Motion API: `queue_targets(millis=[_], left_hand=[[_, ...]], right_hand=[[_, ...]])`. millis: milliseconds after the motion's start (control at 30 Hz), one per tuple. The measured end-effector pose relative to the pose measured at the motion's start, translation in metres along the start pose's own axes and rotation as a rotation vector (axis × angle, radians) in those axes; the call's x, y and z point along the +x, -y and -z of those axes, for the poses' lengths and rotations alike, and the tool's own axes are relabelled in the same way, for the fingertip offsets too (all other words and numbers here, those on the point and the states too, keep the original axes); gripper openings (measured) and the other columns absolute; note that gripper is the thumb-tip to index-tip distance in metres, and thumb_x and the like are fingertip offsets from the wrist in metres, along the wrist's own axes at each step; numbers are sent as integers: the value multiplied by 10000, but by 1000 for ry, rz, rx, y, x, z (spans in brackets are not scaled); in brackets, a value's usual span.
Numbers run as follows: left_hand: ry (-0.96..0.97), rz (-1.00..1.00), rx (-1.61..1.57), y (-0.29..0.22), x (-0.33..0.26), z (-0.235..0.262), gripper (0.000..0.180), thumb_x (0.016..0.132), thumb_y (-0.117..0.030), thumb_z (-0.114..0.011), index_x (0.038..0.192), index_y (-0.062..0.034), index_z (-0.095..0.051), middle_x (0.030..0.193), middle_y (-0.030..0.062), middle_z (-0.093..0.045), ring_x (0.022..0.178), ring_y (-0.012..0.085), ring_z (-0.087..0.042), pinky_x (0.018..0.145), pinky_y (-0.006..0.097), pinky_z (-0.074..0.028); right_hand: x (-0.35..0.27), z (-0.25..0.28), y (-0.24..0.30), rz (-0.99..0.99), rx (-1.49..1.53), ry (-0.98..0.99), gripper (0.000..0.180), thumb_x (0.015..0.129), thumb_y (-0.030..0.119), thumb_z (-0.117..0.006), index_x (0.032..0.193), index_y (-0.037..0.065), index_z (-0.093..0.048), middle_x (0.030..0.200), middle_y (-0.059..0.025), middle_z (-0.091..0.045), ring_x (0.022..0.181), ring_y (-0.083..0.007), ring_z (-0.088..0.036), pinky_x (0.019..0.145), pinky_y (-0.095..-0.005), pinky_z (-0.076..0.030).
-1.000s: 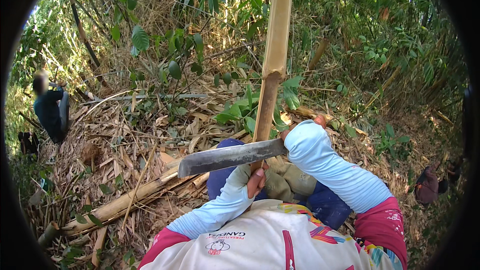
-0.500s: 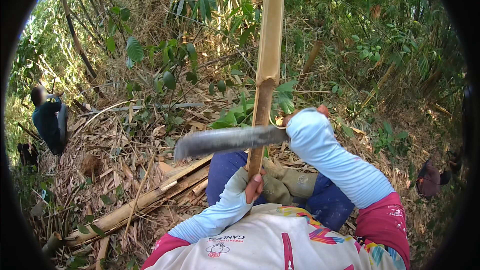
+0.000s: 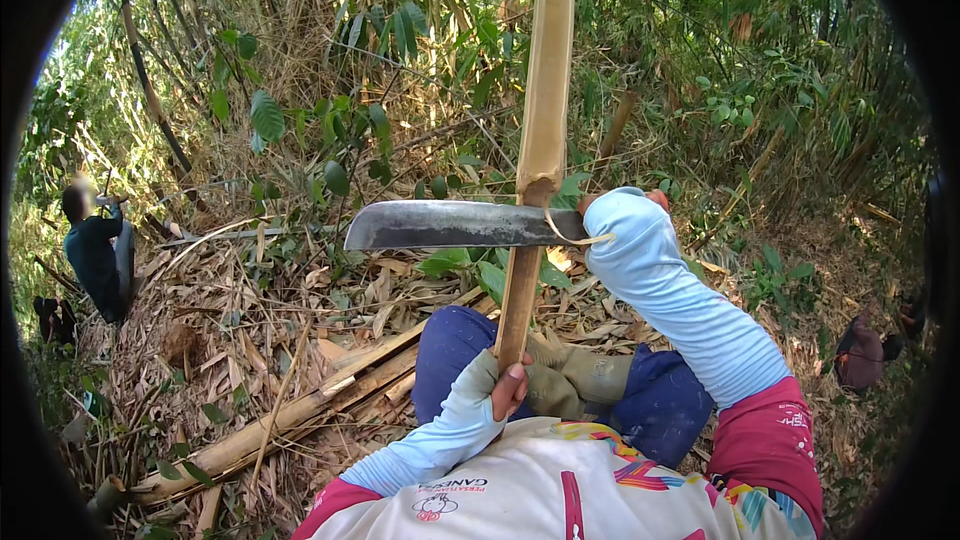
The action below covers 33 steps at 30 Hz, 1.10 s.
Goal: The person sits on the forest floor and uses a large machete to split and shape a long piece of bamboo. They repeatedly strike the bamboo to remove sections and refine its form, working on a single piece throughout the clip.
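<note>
A long split strip of bamboo [image 3: 546, 80] points away from me, its hollow inner side up, with a node partway along. My left hand [image 3: 508, 392] is wrapped round its near end, close to my lap. Across the strip, just on the near side of the node, lies the wide dark blade of a machete [image 3: 450, 226], its tip to the left. My right hand [image 3: 622, 212], largely covered by a light blue sleeve, is closed on the machete's handle, which is mostly hidden. A thin pale bamboo shaving [image 3: 562, 228] curls over the blade near the handle.
Several split bamboo lengths [image 3: 290, 420] lie on the leaf litter at my left, beside my bent legs in blue trousers [image 3: 450, 345] and olive boots [image 3: 590, 380]. A person in dark clothes [image 3: 95, 250] sits at far left. Leafy plants [image 3: 268, 118] and bamboo thicket rise ahead.
The machete has moved away from me along the bamboo, up toward the node, and its blade is no longer blurred. The strip's far end has come lower into view.
</note>
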State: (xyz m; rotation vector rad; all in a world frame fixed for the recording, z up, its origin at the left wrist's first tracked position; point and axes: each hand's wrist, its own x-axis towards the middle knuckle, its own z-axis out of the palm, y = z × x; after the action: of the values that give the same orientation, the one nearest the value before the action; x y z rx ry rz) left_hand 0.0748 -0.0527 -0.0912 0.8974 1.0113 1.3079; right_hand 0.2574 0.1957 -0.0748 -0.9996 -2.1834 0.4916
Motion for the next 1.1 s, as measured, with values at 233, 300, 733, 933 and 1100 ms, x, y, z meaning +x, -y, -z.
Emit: queue_targets(millis=[233,300,733,933,1100], left_hand=[[-27,5,-7,3,-2,10,203,996,-170,-485,1150,-42,-515,708,-11,-495,569,54,-424,504,199,-352],[-23,18,3,3,-5,9,203,996,-167,-482,1151,-40,-514,708,-10,-496,572,53,-427,505,199,-353],[-31,-22,25,-5,-2,4,179,988,-159,-497,1093,-17,-522,694,33,-502,541,93,-438,488,229,-377],[-30,-32,-14,-4,3,10,177,983,-155,-507,1094,-19,-533,691,31,-501,545,92,-443,482,232,-377],[-59,-25,5,-5,1,9,213,997,-192,-488,1141,-39,-528,713,-6,-491,570,66,-418,501,211,-344]], right_hand=[[-14,24,117,246,-804,345,183,874,223,-528,774,89,-604,650,-75,-574,595,-212,-549,668,-376,-497],[13,31,104,42,-702,379,149,853,205,-558,791,79,-606,661,-76,-585,603,-209,-558,662,-366,-499],[26,43,111,-73,-502,283,233,720,90,-748,897,8,-621,732,-85,-650,655,-184,-612,627,-303,-508],[-17,32,131,76,-95,152,236,762,118,-765,934,17,-638,715,-110,-649,619,-174,-610,574,-297,-488],[-31,7,125,-23,302,-91,351,715,202,-855,881,48,-587,644,18,-563,588,-46,-514,514,-239,-417]])
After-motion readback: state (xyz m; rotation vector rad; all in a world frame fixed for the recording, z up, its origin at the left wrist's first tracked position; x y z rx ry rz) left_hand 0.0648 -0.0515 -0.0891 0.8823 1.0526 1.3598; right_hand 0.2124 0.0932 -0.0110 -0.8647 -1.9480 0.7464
